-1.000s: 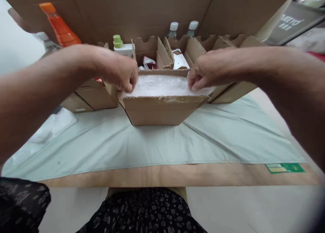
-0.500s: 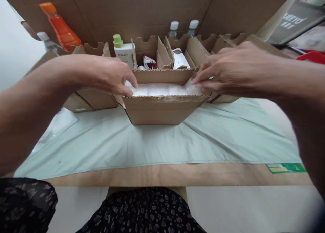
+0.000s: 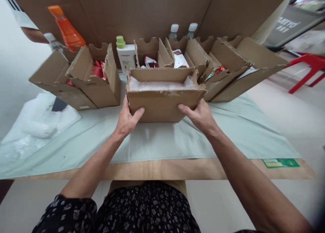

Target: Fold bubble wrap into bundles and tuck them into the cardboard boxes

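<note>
A brown cardboard box with an open top stands in the middle of the cloth-covered table. Bubble wrap lines the inside and shows just below the rim. My left hand grips the box's left side, thumb on the front face and fingers behind the edge. On the opposite side, my right hand holds it the same way, its thumb pressed on the front. Both sets of fingers are mostly hidden by the box. Whatever lies under the bubble wrap cannot be seen.
Several open cardboard boxes with packets stand behind, left and right. A white bottle with a green cap and an orange bottle rise at the back. Bubble wrap lies left; a red stool is beyond, right.
Both hands have left the bubble wrap at the box's top and moved down to its two sides, gripping it. A person's arm shows more at the far left.
</note>
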The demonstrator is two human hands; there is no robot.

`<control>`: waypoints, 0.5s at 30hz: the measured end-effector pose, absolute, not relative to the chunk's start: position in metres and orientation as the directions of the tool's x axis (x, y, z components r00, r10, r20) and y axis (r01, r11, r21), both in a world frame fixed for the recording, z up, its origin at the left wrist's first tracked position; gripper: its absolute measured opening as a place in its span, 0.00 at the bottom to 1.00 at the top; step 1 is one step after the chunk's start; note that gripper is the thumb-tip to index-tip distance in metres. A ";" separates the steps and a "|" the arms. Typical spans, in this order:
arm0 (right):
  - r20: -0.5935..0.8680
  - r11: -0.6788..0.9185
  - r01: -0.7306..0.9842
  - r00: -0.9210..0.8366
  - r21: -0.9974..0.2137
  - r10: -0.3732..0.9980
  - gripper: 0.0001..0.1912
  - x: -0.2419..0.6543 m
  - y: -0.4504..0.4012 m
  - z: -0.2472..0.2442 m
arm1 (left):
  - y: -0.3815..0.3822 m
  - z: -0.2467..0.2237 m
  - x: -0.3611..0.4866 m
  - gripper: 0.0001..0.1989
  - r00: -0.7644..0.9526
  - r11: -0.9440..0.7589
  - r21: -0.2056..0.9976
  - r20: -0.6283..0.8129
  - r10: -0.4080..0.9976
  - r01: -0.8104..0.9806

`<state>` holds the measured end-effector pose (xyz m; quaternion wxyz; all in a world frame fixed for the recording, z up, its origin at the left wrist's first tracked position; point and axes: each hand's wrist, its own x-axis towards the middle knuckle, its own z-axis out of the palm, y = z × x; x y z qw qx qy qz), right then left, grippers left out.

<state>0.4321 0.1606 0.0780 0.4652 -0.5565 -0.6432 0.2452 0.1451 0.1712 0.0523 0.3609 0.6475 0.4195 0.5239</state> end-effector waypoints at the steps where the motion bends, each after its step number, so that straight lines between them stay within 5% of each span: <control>1: 0.322 0.245 0.506 0.069 -0.827 0.944 0.40 0.430 0.151 0.077 | 0.160 0.052 0.147 0.43 0.081 -0.389 0.905 0.380 0.921 0.171; 8: 0.367 0.324 0.508 -0.017 -0.798 0.930 0.34 0.396 0.080 0.095 | 0.056 0.052 0.099 0.36 -0.108 -0.220 0.927 0.263 0.959 0.305; 15: 0.528 0.489 0.377 0.001 -0.787 0.849 0.34 0.379 0.134 0.123 | 0.093 0.094 0.102 0.31 -0.158 -0.448 0.824 0.522 0.838 0.347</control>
